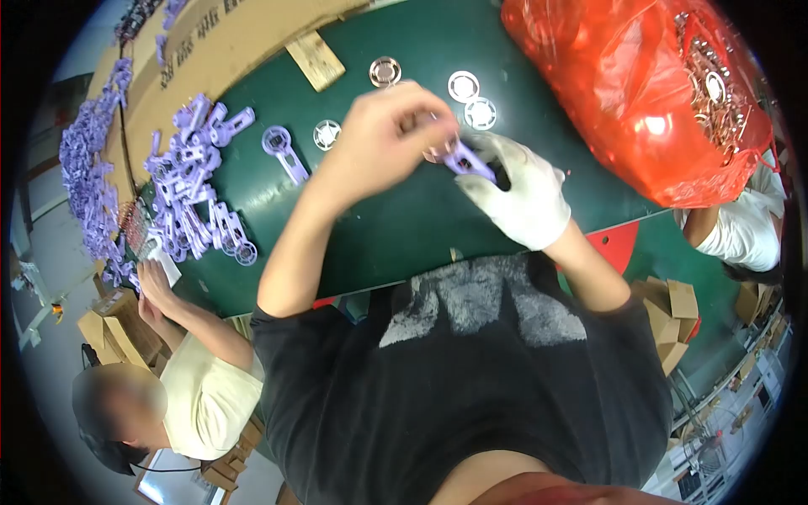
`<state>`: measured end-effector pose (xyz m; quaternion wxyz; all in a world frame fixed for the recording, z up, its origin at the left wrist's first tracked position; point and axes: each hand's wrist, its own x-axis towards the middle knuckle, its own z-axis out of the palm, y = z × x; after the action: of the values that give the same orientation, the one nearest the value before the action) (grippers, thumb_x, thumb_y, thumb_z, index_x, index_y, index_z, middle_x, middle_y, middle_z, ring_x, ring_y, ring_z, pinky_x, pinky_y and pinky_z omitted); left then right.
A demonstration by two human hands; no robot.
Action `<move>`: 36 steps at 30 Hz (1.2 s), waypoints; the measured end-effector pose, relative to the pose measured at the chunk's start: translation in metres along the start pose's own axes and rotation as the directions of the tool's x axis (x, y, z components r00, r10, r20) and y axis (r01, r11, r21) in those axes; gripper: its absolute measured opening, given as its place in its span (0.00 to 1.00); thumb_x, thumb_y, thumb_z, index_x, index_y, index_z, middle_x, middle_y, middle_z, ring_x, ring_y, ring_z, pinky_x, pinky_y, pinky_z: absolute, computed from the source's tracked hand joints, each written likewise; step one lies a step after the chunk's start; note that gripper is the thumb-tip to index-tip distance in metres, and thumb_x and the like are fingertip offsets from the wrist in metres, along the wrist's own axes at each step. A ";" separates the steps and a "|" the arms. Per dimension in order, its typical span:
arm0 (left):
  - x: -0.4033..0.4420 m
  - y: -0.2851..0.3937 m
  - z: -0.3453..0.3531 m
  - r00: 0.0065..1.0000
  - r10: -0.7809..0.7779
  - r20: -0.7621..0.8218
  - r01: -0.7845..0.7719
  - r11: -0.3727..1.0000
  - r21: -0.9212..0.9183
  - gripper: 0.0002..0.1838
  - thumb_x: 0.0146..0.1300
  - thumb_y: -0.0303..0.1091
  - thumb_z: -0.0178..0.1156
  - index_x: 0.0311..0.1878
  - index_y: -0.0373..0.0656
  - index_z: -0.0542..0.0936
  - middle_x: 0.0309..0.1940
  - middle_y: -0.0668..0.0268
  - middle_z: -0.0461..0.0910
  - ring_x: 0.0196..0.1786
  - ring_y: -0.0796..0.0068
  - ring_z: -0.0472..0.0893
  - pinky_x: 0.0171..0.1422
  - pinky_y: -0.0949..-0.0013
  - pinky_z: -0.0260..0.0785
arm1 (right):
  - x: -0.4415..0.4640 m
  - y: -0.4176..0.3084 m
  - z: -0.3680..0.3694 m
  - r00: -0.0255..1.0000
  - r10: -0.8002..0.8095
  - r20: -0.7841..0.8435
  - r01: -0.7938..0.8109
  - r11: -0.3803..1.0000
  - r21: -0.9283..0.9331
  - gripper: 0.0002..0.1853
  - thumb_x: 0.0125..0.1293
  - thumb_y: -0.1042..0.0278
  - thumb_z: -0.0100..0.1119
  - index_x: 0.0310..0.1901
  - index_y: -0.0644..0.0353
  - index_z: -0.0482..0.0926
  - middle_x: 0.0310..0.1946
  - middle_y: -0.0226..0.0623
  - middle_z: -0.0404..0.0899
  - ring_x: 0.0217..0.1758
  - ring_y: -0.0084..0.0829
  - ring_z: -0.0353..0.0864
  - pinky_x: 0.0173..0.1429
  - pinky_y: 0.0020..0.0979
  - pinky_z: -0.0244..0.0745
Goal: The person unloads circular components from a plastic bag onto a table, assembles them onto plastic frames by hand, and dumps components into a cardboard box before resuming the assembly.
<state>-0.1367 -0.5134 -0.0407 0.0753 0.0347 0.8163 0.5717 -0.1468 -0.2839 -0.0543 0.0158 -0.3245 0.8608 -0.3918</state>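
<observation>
My right hand (526, 189), in a white glove, grips a purple plastic part (468, 162) with a slotted handle between thumb and fingers. Bare, my left hand (391, 139) has its fingers bent together over the round end of that same part. A bit of copper-coloured metal shows under these fingertips, mostly hidden. Beyond my hands lie round slotted metal discs: a copper-toned disc (385, 72), a silver disc (463, 86) touching or nearly touching another silver disc (481, 114), and a silver disc (326, 135) beside my left wrist. A single purple part (284, 153) rests left of my forearm.
A heap of purple parts (189, 172) covers the table's left side, with more purple parts (88, 168) beyond the cardboard (244, 42). A red plastic bag (614, 93) of metal pieces stands at right. Co-workers sit at left (206, 387) and far right (745, 219).
</observation>
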 end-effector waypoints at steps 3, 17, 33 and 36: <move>0.059 -0.008 -0.046 0.951 -0.284 -0.120 0.254 0.943 -0.214 0.16 0.77 0.37 0.59 0.56 0.33 0.82 0.43 0.65 0.83 0.41 0.77 0.84 0.47 0.72 0.79 | -0.005 0.016 -0.003 0.981 0.192 0.021 -0.192 0.961 0.201 0.20 0.66 0.64 0.69 0.56 0.63 0.81 0.41 0.39 0.86 0.39 0.34 0.88 0.48 0.34 0.82; -0.038 -0.044 -0.095 0.713 -0.157 -0.683 0.679 0.397 0.617 0.30 0.63 0.53 0.69 0.62 0.44 0.82 0.59 0.50 0.81 0.60 0.48 0.83 0.61 0.51 0.77 | -0.025 0.027 0.006 0.987 0.112 0.118 -0.134 0.970 0.202 0.16 0.69 0.67 0.65 0.55 0.63 0.81 0.40 0.40 0.86 0.46 0.43 0.87 0.55 0.40 0.81; -0.082 -0.025 0.023 0.875 0.060 -0.480 0.002 0.992 0.128 0.19 0.57 0.26 0.75 0.50 0.40 0.78 0.50 0.61 0.84 0.51 0.71 0.84 0.50 0.67 0.78 | 0.003 -0.033 0.031 0.928 0.131 0.348 -0.124 0.991 -0.044 0.24 0.65 0.56 0.66 0.59 0.60 0.80 0.40 0.49 0.88 0.46 0.49 0.89 0.53 0.46 0.83; -0.076 -0.050 -0.011 0.839 0.246 -0.485 0.098 0.809 0.580 0.25 0.54 0.33 0.77 0.56 0.44 0.81 0.54 0.61 0.80 0.55 0.56 0.80 0.57 0.58 0.76 | 0.007 -0.025 0.016 0.864 0.331 0.378 -0.289 0.943 -0.165 0.22 0.67 0.52 0.60 0.57 0.55 0.82 0.38 0.49 0.89 0.45 0.50 0.90 0.52 0.49 0.84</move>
<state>-0.0624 -0.5519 -0.0778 -0.1945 -0.0724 0.9366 0.2824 -0.1345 -0.3106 -0.0469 0.2378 -0.2557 0.8990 -0.2643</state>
